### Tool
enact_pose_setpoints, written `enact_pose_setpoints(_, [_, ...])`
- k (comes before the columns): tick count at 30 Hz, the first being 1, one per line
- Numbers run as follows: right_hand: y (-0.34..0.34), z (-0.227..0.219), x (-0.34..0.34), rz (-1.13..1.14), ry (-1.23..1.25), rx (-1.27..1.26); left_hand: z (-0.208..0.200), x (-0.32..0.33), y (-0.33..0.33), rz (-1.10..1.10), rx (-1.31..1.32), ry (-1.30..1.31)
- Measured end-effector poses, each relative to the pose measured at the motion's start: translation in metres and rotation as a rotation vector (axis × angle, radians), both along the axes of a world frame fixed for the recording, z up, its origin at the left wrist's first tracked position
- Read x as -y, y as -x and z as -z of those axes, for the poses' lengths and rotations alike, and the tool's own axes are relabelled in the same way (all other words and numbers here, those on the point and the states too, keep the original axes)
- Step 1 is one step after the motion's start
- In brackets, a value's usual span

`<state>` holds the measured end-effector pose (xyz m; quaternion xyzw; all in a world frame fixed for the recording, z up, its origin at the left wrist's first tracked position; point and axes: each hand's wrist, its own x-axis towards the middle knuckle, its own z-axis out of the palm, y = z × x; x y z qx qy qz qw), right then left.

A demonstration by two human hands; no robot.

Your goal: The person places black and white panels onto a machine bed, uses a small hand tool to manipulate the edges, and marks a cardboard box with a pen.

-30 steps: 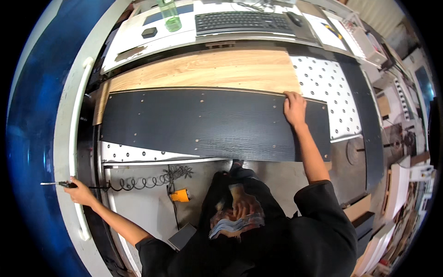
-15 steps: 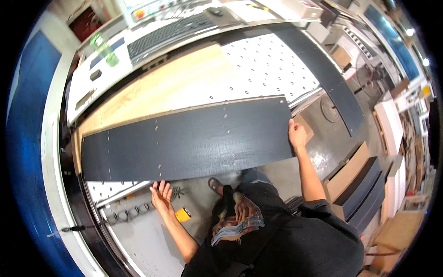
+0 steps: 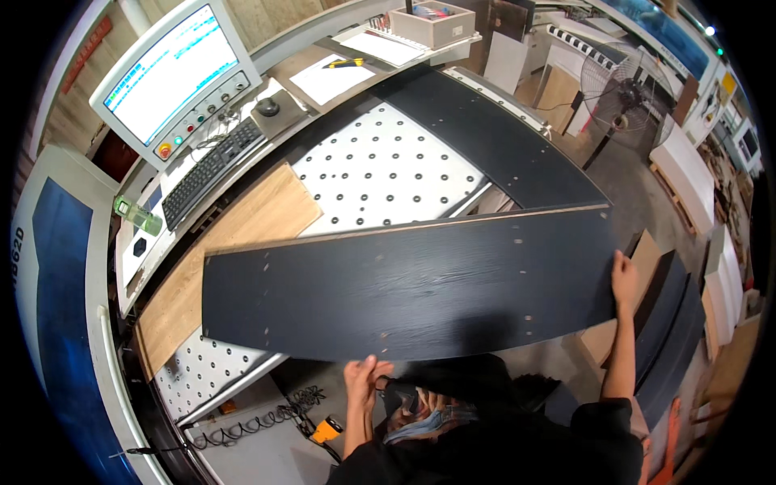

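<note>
Currently, the right hand (image 3: 623, 279) grips the right end of a dark panel (image 3: 436, 295), while the left hand (image 3: 363, 381) is at its near edge, its hold impossible to tell. The panel lies partly over a wood-grain board (image 3: 242, 230) and the white, black-dotted tabletop (image 3: 388, 158).

Panelled wall (image 3: 279, 23), 11 o'clock; desk (image 3: 295, 66), 10 to 12. Grey floor (image 3: 638, 202), 3. Fan (image 3: 627, 94) and bright lamp (image 3: 710, 31), 2 o'clock.

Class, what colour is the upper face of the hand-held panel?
The panel is black on top; the head view shows it.
</note>
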<state>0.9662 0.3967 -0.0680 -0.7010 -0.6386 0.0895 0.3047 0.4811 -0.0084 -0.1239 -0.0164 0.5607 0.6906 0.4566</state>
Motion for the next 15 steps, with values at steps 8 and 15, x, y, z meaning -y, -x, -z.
enact_pose_setpoints(8, [-0.219, 0.043, 0.06, 0.251, -0.022, -0.042, -0.002, -0.209, -0.055, 0.547, -0.013, -0.162])
enact_pose_setpoints(15, [-0.267, 0.111, 0.086, 0.514, 0.19, -0.317, 0.022, -0.371, -0.058, 0.713, -0.042, -0.165])
